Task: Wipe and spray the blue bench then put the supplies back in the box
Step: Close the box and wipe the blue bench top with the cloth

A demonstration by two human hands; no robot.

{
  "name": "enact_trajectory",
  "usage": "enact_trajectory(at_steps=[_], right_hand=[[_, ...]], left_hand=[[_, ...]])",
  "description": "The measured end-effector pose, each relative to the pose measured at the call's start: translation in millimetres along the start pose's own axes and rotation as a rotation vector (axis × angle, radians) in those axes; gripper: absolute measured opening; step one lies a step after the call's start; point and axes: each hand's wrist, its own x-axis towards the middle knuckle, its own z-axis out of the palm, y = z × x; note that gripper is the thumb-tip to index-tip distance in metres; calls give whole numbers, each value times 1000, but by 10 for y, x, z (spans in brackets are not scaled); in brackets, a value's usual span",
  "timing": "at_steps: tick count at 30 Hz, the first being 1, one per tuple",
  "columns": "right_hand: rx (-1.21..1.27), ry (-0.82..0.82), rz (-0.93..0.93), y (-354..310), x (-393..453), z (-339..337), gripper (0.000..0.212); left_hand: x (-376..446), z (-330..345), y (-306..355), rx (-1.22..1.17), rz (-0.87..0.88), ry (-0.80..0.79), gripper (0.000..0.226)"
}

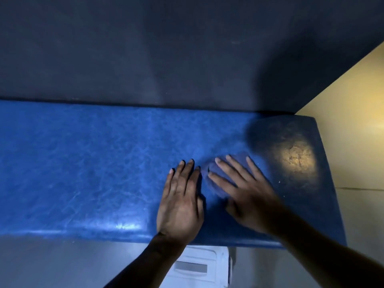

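Note:
The blue bench [83, 167] runs across the middle of the head view, its glossy top scuffed with fine marks. A blue cloth [209, 173], almost the same colour as the bench, lies flat on it right of centre. My right hand [243, 190] presses flat on the cloth with fingers spread; the hand is blurred. My left hand [180, 200] lies flat on the bench just left of the cloth, fingers straight and together, holding nothing. No spray bottle is in view.
A dark wall [166, 48] rises behind the bench. A yellow wall [353, 100] closes off the right end. A white plastic box [199, 267] sits on the grey floor [62, 262] below the bench's front edge, between my forearms.

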Motion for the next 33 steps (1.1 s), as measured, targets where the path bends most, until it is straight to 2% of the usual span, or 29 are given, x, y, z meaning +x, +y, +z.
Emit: enact_trajectory(at_steps=[5, 12, 14, 19, 22, 27, 30, 33], right_hand=[[-13, 30, 145, 452, 592, -5, 72], [163, 43, 633, 383, 868, 30, 72], [151, 59, 675, 359, 769, 28, 71], [178, 105, 643, 190, 185, 24, 72], [186, 194, 558, 16, -313, 53, 67], [151, 69, 374, -14, -934, 70, 69], [174, 68, 194, 169, -1200, 104, 64], [152, 22, 15, 459, -1345, 81, 72]], left_hand=[[17, 32, 1, -21, -1, 23, 61], [4, 46, 23, 13, 14, 49, 57], [1, 41, 21, 18, 13, 46, 57], [-19, 11, 55, 9, -3, 40, 58], [-18, -23, 79, 3, 0, 26, 59], [-5, -8, 261, -40, -61, 55, 57], [99, 80, 568, -102, 33, 46, 54], [212, 244, 936, -140, 92, 8, 53]])
